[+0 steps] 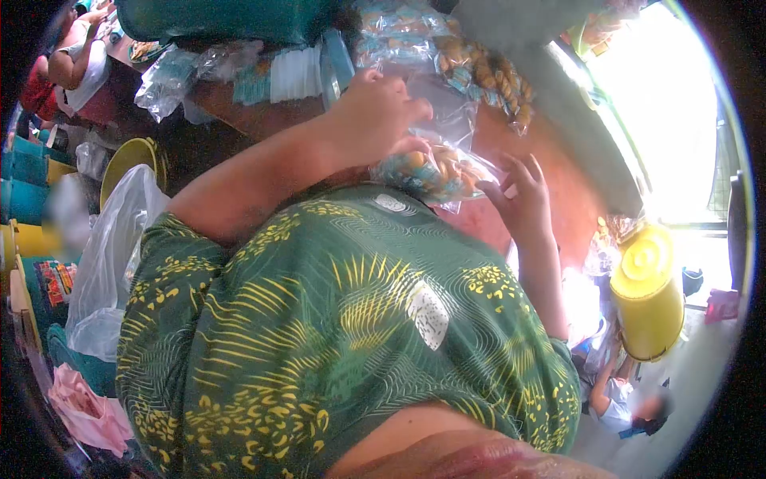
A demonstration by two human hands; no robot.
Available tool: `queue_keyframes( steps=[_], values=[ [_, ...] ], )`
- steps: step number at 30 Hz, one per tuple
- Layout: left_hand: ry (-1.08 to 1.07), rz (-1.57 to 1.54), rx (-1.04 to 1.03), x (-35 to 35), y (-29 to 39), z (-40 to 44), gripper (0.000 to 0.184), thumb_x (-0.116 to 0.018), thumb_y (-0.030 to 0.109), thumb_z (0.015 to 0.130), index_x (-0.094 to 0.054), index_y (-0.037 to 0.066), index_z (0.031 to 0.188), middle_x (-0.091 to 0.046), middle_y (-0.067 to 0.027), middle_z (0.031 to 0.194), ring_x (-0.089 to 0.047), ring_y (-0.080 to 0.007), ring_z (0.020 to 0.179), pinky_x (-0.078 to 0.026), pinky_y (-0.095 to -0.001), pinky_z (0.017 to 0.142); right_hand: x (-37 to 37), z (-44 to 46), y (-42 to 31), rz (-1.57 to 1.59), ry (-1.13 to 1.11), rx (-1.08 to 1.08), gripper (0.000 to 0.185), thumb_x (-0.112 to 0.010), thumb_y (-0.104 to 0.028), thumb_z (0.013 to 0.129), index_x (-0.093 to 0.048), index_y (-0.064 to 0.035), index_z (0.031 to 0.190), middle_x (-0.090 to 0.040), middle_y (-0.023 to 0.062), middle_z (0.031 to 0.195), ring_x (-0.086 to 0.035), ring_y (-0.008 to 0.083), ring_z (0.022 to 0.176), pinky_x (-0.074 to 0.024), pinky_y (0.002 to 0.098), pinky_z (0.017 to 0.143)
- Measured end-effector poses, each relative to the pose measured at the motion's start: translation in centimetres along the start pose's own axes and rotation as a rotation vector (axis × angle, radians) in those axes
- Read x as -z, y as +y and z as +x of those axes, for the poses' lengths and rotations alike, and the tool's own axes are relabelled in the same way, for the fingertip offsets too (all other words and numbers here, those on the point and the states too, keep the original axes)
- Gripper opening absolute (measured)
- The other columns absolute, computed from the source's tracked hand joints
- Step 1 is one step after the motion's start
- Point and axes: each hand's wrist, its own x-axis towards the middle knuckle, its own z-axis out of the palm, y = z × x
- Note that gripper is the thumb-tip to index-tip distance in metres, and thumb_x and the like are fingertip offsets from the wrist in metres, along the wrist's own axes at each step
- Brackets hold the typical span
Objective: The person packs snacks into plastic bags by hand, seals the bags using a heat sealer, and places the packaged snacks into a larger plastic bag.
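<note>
Clear packet [435,176]: located between the two hands, above the near side of the worktop [558,184] and just in front of the patterned green shirt [351,319]. Golden-brown pieces fill it; blue shows at its left part.
Left hand [375,116]: over the packet's upper left. Thumb and forefinger stand apart, thumb at the packet; whether this grip bears on the film cannot be confirmed.
Right hand [523,188]: fingertips at the packet's right end, thumb and fingers bent. Closure of this grip cannot be verified.
Step in hand: judged to be adjustment of the filled packet, worked from both ends.
Next move: calls for a sure pinch on the film and a level packet, as an unsealed end could spill.
Clear film [452,116]: lies beyond the packet; whether it belongs to the same bag is unclear.
Packed goods [487,72]: beyond the hands, blurred; individual packets are hard to separate.
Window [662,104]: glare removes detail.
Person at upper left [80,68]: cut off by the lens edge.
</note>
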Motion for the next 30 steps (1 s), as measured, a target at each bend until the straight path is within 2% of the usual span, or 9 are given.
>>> queue_keyframes(
  steps=[4, 7, 10, 14, 18, 20, 24, 27, 30],
  values=[
    [-0.045, 0.067, 0.01, -0.9, 0.7, -0.2, 0.024, -0.069, 0.039, 0.086, -0.068, 0.017, 0.094, -0.066, -0.0037, 0.091, -0.059, -0.0254, 0.106, -0.037, -0.0511, 0.098, -1.5, 0.5, 0.3, -0.197, 0.077, 0.197, 0.025, -0.082, -0.017, 0.077, -0.073, -0.005, 0.097, -0.066, 0.0118, 0.098, -0.064, 0.0262, 0.084, -0.0521, 0.0384, 0.079],
    [0.223, -0.264, -0.01, -2.0, 0.0, -0.4, 0.017, -0.072, 0.026, 0.086, -0.066, 0.013, 0.095, -0.068, -0.006, 0.094, -0.062, -0.025, 0.104, -0.042, -0.047, 0.098, -2.3, 0.4, 1.0, -0.229, 0.251, 0.384, 0.022, -0.082, -0.017, 0.078, -0.072, -0.0026, 0.092, -0.067, 0.0125, 0.1, -0.065, 0.0266, 0.086, -0.0535, 0.0364, 0.076],
    [0.029, -1.059, 0.128, -4.0, -0.8, -0.9, 0.012, -0.072, 0.013, 0.089, -0.063, 0.008, 0.095, -0.07, -0.0076, 0.098, -0.065, -0.0222, 0.101, -0.048, -0.04, 0.096, -3.5, -0.3, 3.2, 0.032, 0.109, 0.162, 0.022, -0.082, -0.016, 0.078, -0.07, -0.0026, 0.09, -0.068, 0.012, 0.102, -0.066, 0.0263, 0.092, -0.0533, 0.0371, 0.078],
    [0.076, -1.221, 0.285, -7.6, -0.8, -1.7, 0.015, -0.072, 0.02, 0.091, -0.067, 0.006, 0.091, -0.073, -0.0059, 0.09, -0.068, -0.0166, 0.087, -0.052, -0.0322, 0.081, -2.4, -0.3, 1.8, 0.075, -0.068, -0.054, 0.027, -0.082, -0.016, 0.078, -0.068, -0.0039, 0.097, -0.069, 0.0122, 0.101, -0.067, 0.0289, 0.092, -0.0533, 0.0392, 0.078],
    [0.075, -1.263, 0.329, -7.5, -0.8, -1.9, 0.017, -0.072, 0.02, 0.091, -0.065, 0.005, 0.092, -0.071, -0.0064, 0.092, -0.067, -0.0154, 0.09, -0.051, -0.0316, 0.084, -0.5, 2.1, -3.4, -0.34, 0.065, 0.527, 0.039, -0.078, -0.026, 0.082, -0.064, -0.0047, 0.112, -0.069, 0.0141, 0.093, -0.069, 0.0336, 0.086, -0.0542, 0.0418, 0.077],
    [0.01, -1.27, 0.36, -7.9, -0.7, -2.2, 0.013, -0.069, 0.013, 0.094, -0.061, 0.003, 0.092, -0.07, -0.0072, 0.096, -0.065, -0.015, 0.097, -0.051, -0.0309, 0.089, -2.3, 2.6, -5.3, -0.421, 0.007, 0.52, 0.035, -0.071, -0.03, 0.086, -0.063, -0.0059, 0.111, -0.07, 0.0127, 0.089, -0.069, 0.0338, 0.082, -0.0555, 0.0421, 0.073],
    [0.032, -1.09, 0.335, -6.1, -0.9, -4.1, 0.022, -0.068, 0.022, 0.096, -0.06, 0.003, 0.105, -0.069, -0.009, 0.105, -0.063, -0.0184, 0.106, -0.048, -0.0351, 0.097, -5.7, 4.6, -5.7, -0.628, -0.327, 0.471, 0.025, -0.058, -0.033, 0.093, -0.059, -0.0089, 0.103, -0.07, 0.0095, 0.086, -0.071, 0.0313, 0.076, -0.0568, 0.0414, 0.063],
    [0.303, -1.48, 0.334, -8.7, -1.7, -4.3, 0.048, -0.067, 0.036, 0.095, -0.052, 0.005, 0.127, -0.061, -0.0119, 0.125, -0.055, -0.0231, 0.121, -0.042, -0.041, 0.106, -2.3, 5.2, -5.4, -0.65, -0.297, 0.561, 0.017, -0.057, -0.027, 0.093, -0.058, -0.0104, 0.094, -0.068, 0.0084, 0.082, -0.071, 0.0292, 0.07, -0.0557, 0.0419, 0.057],
    [0.652, -1.37, 0.702, -9.2, -2.5, -9.1, 0.08, -0.068, 0.052, 0.089, -0.034, 0.008, 0.146, -0.046, -0.0132, 0.145, -0.045, -0.0283, 0.134, -0.034, -0.0452, 0.113, 0.8, 5.3, -9.2, -0.529, -0.126, 0.59, 0.017, -0.062, -0.026, 0.092, -0.058, -0.0093, 0.093, -0.067, 0.0116, 0.079, -0.069, 0.0317, 0.07, -0.0542, 0.0436, 0.059]
  ],
)
